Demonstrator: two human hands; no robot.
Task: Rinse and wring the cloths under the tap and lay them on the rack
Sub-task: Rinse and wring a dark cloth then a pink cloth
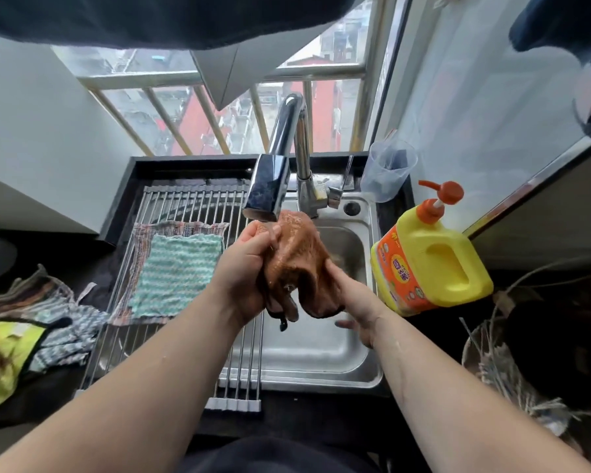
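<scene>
Both hands hold the brown cloth [297,254] over the sink [321,356], its top just under the tap [270,186] spout. The left hand [244,268] grips the cloth's bunched upper left side; the right hand [354,302] holds its hanging lower right edge. On the rack [185,206] across the sink's left side lie 2 cloths, a green cloth [178,274] atop a striped cloth [140,240].

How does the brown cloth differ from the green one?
The brown cloth is bunched, gripped by the left hand and right hand under the tap; the green cloth lies flat on a striped cloth on the rack. The brown cloth is plain; the green cloth has wavy bands. Both are small rags.
</scene>
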